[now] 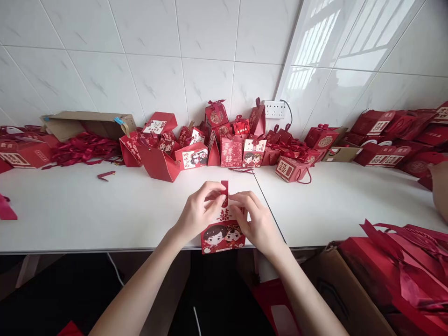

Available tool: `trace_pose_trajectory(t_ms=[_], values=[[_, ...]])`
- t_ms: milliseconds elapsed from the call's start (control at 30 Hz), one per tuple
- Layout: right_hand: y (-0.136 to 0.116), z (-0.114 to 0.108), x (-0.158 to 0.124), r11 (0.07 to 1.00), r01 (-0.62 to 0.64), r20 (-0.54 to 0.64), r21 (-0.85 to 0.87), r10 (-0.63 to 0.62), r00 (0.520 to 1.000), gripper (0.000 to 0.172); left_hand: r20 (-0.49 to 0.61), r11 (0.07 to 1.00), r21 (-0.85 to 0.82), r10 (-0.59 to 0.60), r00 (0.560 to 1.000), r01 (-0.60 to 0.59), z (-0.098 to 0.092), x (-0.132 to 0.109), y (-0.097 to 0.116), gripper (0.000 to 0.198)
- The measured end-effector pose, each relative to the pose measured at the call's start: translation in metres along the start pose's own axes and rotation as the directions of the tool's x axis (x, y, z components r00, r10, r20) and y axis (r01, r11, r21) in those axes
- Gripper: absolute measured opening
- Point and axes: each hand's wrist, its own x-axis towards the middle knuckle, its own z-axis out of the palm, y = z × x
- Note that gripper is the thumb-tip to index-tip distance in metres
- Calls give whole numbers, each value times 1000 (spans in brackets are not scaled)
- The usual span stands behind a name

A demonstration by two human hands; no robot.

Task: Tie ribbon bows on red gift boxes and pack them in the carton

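A small wedding gift box [224, 237], red and white with two cartoon faces and a double-happiness sign, stands at the front edge of the white table. Above its top rises a narrow dark red strip [225, 187], which my left hand [199, 205] pinches between thumb and fingers. My right hand [257, 219] curls round the upper right of the box, its fingertips close together beside the strip. What lies between those right fingertips is hidden.
Finished-looking red boxes [232, 151] line the wall, with a carton of red ribbons [86, 148] at left. A ribbon scrap [106, 175] lies on the table [140, 214]. At right are a carton [345, 289], red bags [378, 266] and another person's hand [440, 182].
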Motion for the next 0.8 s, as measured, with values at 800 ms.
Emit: trace_pose_trajectory(t_ms=[800], values=[[2, 13, -4, 975, 121, -152, -187, -151, 977, 16, 46, 996, -83, -17, 999, 21, -2, -4, 5, 34]])
